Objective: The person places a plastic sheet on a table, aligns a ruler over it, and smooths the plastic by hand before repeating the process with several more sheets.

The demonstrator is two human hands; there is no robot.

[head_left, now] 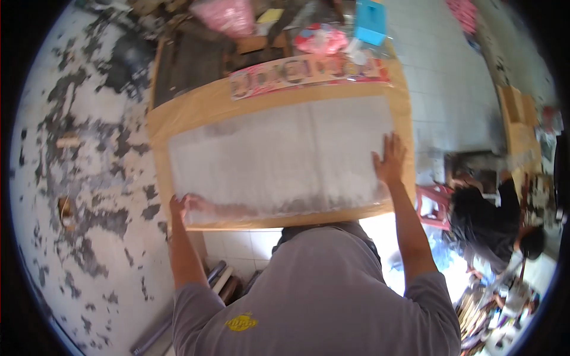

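Observation:
A large grey, slightly shiny sheet (273, 160) lies on a table covered in brown paper (160, 133). Its surface is cloudy, with a faint line across the middle and dark smudges along the near edge. My right hand (390, 163) rests flat on the sheet's right edge, fingers spread. At the near left corner, my left hand (181, 204) has its fingers bent around the sheet's edge; a reddish reflection shows beside it. Beyond the sheet lies a colourful printed strip (309, 74) in clear plastic.
Across the table's far side are a blue box (370, 22), a pink bag (225, 16) and a red-and-white packet (320, 40). A peeling wall (77, 178) stands left. At right, a person in black (484, 219) bends near a red stool (434, 204). Rolls (219, 279) lie below.

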